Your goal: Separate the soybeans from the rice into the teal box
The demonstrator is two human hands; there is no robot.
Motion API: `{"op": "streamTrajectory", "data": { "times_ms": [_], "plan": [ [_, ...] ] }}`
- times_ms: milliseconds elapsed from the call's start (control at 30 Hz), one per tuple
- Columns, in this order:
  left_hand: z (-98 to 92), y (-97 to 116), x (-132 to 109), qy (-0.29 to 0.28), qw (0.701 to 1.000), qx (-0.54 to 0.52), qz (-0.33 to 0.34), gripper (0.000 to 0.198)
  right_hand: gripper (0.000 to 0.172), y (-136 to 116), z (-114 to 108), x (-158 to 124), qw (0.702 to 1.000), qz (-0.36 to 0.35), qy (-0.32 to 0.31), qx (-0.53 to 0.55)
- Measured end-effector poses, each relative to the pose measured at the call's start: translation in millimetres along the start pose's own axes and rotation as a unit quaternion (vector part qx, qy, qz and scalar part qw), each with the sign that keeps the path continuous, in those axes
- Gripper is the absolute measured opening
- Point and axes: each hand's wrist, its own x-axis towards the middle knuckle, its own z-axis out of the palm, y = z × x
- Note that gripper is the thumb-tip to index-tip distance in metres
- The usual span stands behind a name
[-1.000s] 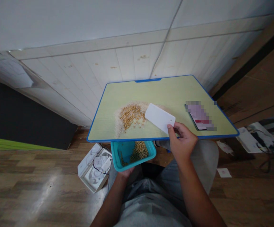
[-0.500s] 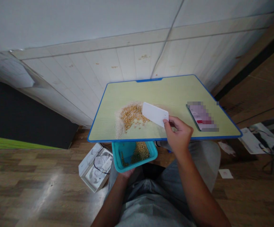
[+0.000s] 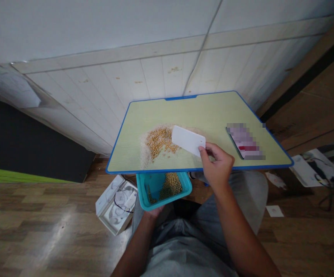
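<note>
Right hand (image 3: 218,166) pinches a flat white plastic card scraper (image 3: 186,140) firmly between thumb and fingers, the card resting on the blue-edged pale green board (image 3: 201,111) just beside a heap of yellow soybeans (image 3: 158,142) lying in pale coarse grains (image 3: 144,152). Left hand (image 3: 154,211) sits at the lower edge of a teal plastic tray (image 3: 155,184) below the board's near edge, with more yellow soybeans (image 3: 170,184) inside; its fingers are hidden, so cannot tell the grip. A black smartphone with pixelated screen (image 3: 245,142) lies on the board's right side.
</note>
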Motion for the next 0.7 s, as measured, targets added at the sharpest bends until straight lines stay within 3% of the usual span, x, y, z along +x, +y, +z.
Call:
{"op": "streamTrajectory", "data": {
  "times_ms": [233,500,700],
  "plan": [
    [6.9,0.8,-4.2,0.003,1.0,0.001,0.009,0.085,0.018,1.8,-0.5,-1.5,1.0,0.005,-0.02,0.021],
    [-1.7,0.4,0.6,-0.023,0.999,0.041,0.027,0.084,0.018,3.0,-0.6,-2.6,0.999,0.023,-0.033,0.036],
    [1.7,0.1,0.7,-0.011,0.999,0.032,0.024,0.088,0.018,5.1,-1.7,-4.0,0.998,0.026,-0.037,0.044]
  ]
}}
